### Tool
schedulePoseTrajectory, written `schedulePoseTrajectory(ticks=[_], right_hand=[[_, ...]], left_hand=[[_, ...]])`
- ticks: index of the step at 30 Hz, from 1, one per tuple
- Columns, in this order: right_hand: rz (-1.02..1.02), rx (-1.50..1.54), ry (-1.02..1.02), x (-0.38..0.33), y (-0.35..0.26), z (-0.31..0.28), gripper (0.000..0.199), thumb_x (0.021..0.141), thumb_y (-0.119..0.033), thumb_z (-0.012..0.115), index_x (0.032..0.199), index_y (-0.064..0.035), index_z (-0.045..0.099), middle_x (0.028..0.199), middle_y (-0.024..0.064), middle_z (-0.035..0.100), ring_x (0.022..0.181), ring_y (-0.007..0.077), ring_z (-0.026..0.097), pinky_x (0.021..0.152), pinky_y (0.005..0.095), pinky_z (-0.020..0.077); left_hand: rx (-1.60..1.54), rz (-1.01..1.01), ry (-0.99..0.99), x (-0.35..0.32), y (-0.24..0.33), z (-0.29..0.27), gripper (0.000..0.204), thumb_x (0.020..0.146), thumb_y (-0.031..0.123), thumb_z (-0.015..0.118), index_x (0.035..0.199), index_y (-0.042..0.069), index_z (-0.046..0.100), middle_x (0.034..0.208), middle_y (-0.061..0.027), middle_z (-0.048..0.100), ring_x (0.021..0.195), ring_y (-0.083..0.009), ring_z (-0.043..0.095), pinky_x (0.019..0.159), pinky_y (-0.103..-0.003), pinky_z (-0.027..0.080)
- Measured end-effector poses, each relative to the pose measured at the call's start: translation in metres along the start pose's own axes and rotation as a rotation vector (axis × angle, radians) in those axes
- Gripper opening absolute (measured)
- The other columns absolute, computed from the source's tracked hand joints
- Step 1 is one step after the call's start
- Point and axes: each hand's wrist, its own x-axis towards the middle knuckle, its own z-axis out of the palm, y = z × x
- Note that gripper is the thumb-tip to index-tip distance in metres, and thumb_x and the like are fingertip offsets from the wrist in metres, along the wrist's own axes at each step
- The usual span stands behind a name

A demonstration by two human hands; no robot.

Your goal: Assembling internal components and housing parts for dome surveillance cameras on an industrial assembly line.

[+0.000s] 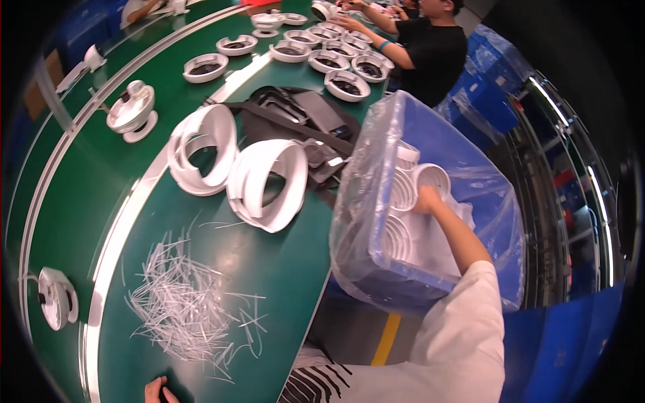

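My right arm reaches into a blue bin (463, 154) lined with clear plastic. My right hand (425, 200) is closed on the near rim of a white plastic ring (432, 176); its fingertips are partly hidden. Beside it in the bin lie more white rings (398, 238), some nested. At the lower picture edge, my left hand (160, 389) rests by the green table, only its fingers showing, slightly apart and holding nothing visible. Beyond it spreads a loose pile of thin white plastic strips (181, 299). Two larger stacks of white rings (269, 185) stand on the table farther away.
A black bag (302, 114) lies behind the ring stacks. Several round white housings (346, 85) with dark centres sit at the far end, near a co-worker (430, 50) in black. White fan-like units (132, 111) stand left, along the light strip. Blue bins (480, 87) are stacked right.
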Motion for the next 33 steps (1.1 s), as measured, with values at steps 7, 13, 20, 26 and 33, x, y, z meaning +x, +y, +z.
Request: schedulePoseTrajectory(ticks=[7, 13, 20, 26, 33], right_hand=[[0.040, -0.048, -0.049, -0.023, -0.017, -0.062, 0.043, 0.054, -0.025, 0.069, 0.082, 0.0051, 0.060, 0.092, 0.0222, 0.057, 0.086, 0.0340, 0.056, 0.077, 0.0375, 0.0454], [0.005, 0.204, 0.631, -0.110, -0.022, -0.174, 0.070, 0.043, -0.030, 0.078, 0.099, 0.0028, 0.053, 0.095, 0.0197, 0.057, 0.088, 0.0306, 0.055, 0.080, 0.0352, 0.0424], [-0.921, 2.029, 0.732, -0.261, -0.128, -0.202, 0.033, 0.072, -0.009, 0.050, 0.103, -0.0052, 0.038, 0.066, -0.0007, 0.035, 0.054, 0.0086, 0.033, 0.062, 0.0262, 0.0315], [-0.425, 1.638, 0.932, -0.291, -0.245, -0.157, 0.019, 0.071, -0.001, 0.052, 0.089, -0.0004, 0.047, 0.066, 0.0042, 0.047, 0.052, 0.0118, 0.044, 0.054, 0.0270, 0.0392], [-0.342, 1.741, 0.904, -0.278, -0.293, -0.153, 0.007, 0.072, 0.000, 0.055, 0.074, -0.0004, 0.049, 0.065, 0.0058, 0.051, 0.056, 0.0114, 0.048, 0.054, 0.0231, 0.0397]], left_hand=[[-0.177, 0.043, 0.042, -0.009, -0.020, 0.003, 0.020, 0.070, -0.008, 0.044, 0.088, -0.004, 0.052, 0.078, -0.0158, 0.057, 0.067, -0.0245, 0.054, 0.062, -0.030, 0.043], [-0.164, 0.212, -0.008, 0.003, -0.012, -0.003, 0.018, 0.065, -0.007, 0.047, 0.081, -0.002, 0.054, 0.073, -0.0138, 0.057, 0.065, -0.0275, 0.054, 0.062, -0.032, 0.043], [-0.279, 0.200, 0.033, 0.001, -0.020, -0.002, 0.016, 0.059, -0.007, 0.050, 0.073, -0.001, 0.057, 0.066, -0.0118, 0.057, 0.061, -0.0266, 0.056, 0.062, -0.033, 0.045], [-0.333, 0.204, 0.091, -0.003, -0.030, -0.007, 0.015, 0.059, -0.006, 0.054, 0.071, 0.001, 0.059, 0.064, -0.0099, 0.057, 0.058, -0.0231, 0.056, 0.061, -0.031, 0.046], [-0.438, 0.253, 0.027, -0.012, -0.043, -0.014, 0.015, 0.060, -0.004, 0.055, 0.073, 0.002, 0.060, 0.064, -0.0082, 0.059, 0.057, -0.0204, 0.057, 0.060, -0.029, 0.047]])
